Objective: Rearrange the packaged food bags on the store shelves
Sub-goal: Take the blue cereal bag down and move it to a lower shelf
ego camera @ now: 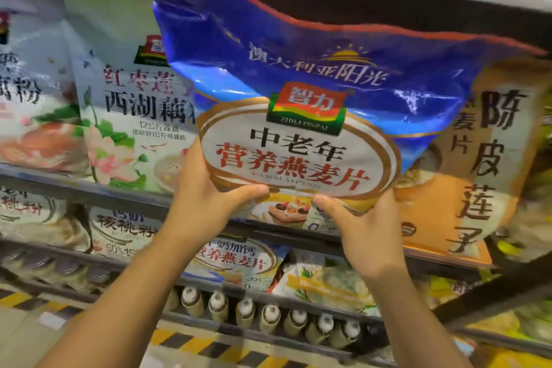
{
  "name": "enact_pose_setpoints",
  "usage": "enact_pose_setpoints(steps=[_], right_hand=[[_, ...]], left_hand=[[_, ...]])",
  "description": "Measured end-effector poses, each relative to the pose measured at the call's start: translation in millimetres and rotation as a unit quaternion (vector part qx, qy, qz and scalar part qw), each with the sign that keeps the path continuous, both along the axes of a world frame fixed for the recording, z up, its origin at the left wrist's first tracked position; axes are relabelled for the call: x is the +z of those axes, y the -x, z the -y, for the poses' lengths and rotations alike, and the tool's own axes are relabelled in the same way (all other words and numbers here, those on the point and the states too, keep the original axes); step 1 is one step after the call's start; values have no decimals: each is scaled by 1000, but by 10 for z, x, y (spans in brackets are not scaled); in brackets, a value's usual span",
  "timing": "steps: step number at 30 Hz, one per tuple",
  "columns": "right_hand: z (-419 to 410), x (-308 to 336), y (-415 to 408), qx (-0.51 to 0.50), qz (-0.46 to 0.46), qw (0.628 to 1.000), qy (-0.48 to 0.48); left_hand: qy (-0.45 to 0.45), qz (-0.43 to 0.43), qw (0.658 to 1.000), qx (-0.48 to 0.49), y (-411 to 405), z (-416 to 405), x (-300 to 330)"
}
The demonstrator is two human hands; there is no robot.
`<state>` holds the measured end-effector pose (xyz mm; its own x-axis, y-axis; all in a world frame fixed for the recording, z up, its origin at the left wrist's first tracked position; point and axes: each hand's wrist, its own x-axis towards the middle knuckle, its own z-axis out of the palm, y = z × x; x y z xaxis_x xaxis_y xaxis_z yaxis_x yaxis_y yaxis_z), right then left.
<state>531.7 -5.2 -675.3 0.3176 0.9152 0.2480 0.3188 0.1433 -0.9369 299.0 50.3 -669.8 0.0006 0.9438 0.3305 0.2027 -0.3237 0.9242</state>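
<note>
Both hands hold a large blue bag (298, 69) by its lower edge at the centre of the frame. The left hand (206, 197) grips the bag's lower left corner, thumb laid across the front just under the white oval label, fingers hidden behind. The right hand (367, 227) grips the lower right part the same way, thumb on the front. The bag stands upright and tilted, its top reaching the upper edge of the frame, in front of the shelf (89, 191). Just left of it a white bag (125, 104) with lotus flowers stands on the shelf; just right of it an orange bag (478, 158), partly covered. Bottles (268, 317) line a lower shelf in the bottom centre.
</note>
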Motion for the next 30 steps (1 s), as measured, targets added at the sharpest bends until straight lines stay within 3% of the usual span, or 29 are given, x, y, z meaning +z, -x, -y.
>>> enact_pose_setpoints(steps=[11, 17, 22, 30], right_hand=[[-202, -41, -106, -52, 44, 997, 27], [-347, 27, -6, -100, 87, 988, 80], [-326, 114, 94, -176, 155, 958, 168], [-336, 134, 98, -170, 179, 949, 195]], left_hand=[[25, -52, 998, -33, -147, -407, -111], [42, -114, 993, 5, -132, -523, -156], [53, -156, 985, 55, -149, -409, -146], [52, -213, 973, 66, -111, -382, -160]])
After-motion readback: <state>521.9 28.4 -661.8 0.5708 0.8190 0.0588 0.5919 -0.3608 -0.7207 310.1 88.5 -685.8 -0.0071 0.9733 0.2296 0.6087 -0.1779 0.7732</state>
